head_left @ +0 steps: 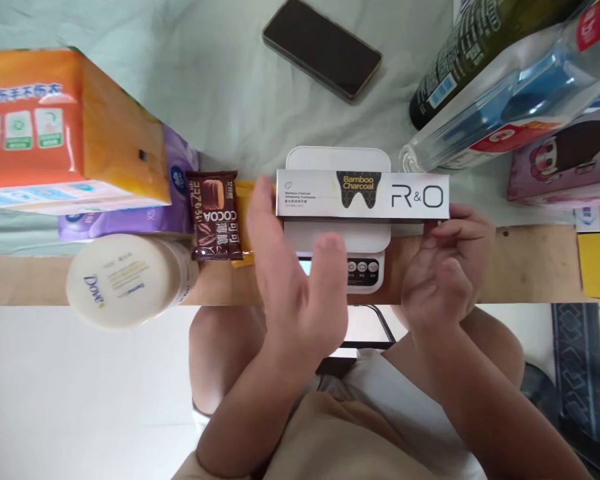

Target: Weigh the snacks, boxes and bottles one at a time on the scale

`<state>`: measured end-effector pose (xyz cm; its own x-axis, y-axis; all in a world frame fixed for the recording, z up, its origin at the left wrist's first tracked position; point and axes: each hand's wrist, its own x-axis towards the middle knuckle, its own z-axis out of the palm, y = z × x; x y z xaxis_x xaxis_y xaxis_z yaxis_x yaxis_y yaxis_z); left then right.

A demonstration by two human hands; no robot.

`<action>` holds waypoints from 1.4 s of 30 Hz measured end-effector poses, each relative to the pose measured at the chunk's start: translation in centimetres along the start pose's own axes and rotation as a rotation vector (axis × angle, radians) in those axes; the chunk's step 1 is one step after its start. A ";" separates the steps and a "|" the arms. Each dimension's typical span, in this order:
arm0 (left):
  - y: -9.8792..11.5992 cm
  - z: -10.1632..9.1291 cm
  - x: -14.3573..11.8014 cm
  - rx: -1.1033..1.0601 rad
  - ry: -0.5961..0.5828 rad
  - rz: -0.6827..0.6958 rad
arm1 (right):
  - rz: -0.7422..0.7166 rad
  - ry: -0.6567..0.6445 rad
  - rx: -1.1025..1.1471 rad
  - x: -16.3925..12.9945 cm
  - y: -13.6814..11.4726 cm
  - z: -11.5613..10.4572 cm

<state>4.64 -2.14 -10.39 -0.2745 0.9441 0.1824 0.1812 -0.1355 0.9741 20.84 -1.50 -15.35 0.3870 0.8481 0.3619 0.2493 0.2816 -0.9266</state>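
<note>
Both hands are out over the bench (530,267). Left hand (293,267) is open and flat, fingers touching the left end of the toothpaste box (363,195). Right hand (447,267) curls on the right end. That box already lies across the white scale (337,233); neither hand has let go yet. Further back lies a phone (323,48)

Both forearms are seen bare, with no sleeves, watch or rings on the left hand (295,280) or right hand (445,267). A tan top and light shorts are worn.
</note>
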 end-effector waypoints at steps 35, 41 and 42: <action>-2.4 -3.6 3.2 -0.135 0.327 0.249 | -0.102 0.070 0.066 2.3 1.2 -1.4; -2.7 -3.6 1.3 0.103 -0.047 0.232 | -0.069 -0.037 0.023 1.8 1.3 -1.8; -2.9 -3.5 1.1 0.132 -0.076 0.247 | -0.070 -0.048 0.009 1.7 1.3 -1.8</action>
<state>0.47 -1.75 -12.58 -0.1365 0.9079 0.3964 0.3564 -0.3283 0.8747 23.39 -0.49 -15.78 0.3260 0.8465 0.4209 0.2660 0.3451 -0.9001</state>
